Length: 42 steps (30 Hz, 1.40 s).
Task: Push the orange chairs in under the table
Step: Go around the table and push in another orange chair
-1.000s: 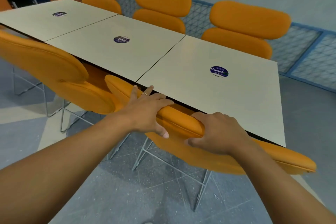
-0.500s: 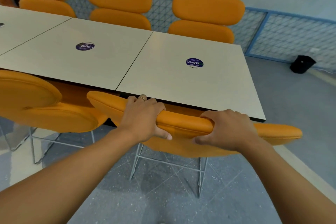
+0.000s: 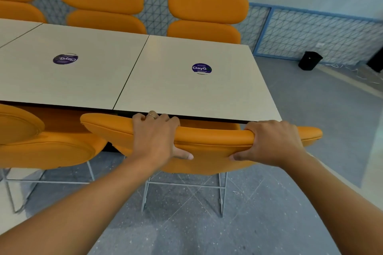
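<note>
Orange chair back [image 3: 213,136] gripped in both hands, hard against the near edge of the table [image 3: 186,89].

Head view: left hand [image 3: 154,141] and right hand [image 3: 273,143] are each wrapped around the top bolster at 6 o'clock, fingers [image 3: 152,117] curled over its far side (just beside the tabletop's lip). Any further shove risks pinching those knuckles between bolster and edge. The neighbouring chair [image 3: 41,147] at 9 o'clock sits close, so a skewed push could knock the two together.
</note>
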Motion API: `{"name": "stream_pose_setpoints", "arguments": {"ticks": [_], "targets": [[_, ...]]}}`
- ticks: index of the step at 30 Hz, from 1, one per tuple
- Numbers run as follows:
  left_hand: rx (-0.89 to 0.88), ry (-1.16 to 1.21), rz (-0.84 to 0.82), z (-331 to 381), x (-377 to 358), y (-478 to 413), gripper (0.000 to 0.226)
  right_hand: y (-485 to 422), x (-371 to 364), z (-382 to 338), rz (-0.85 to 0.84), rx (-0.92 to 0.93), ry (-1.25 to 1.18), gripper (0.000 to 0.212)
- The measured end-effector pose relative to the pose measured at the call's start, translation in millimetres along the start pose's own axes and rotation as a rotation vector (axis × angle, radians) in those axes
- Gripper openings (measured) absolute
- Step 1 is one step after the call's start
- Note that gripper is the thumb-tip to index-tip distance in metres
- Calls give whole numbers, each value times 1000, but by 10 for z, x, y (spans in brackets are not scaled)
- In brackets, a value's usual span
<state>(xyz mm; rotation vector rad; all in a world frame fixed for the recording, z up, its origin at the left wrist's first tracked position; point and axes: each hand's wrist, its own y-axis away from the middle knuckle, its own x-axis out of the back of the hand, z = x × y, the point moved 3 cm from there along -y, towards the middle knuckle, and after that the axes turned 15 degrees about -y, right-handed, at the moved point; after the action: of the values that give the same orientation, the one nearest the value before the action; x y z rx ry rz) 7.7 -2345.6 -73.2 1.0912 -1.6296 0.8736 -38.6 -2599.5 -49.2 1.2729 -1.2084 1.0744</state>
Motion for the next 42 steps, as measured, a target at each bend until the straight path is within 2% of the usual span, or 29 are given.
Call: {"name": "stream_pose_setpoints", "arguments": {"ticks": [10,15,22,29,42], "targets": [[-27,0,-29,-51,7,115,92,268,-96,-86,94,-53,-102,75],[-12,-2,2,-45,-11,192,97,364,-130,-45,89,-9,-78,79],[45,53,2,80,42,98,92,197,-36,128,60,77,-73,77],[47,12,-27,455,147,-49,88,58,1,510,75,33,-68,78],[19,8,-26,432,124,-14,88,120,-50,476,87,-23,-111,75]]}}
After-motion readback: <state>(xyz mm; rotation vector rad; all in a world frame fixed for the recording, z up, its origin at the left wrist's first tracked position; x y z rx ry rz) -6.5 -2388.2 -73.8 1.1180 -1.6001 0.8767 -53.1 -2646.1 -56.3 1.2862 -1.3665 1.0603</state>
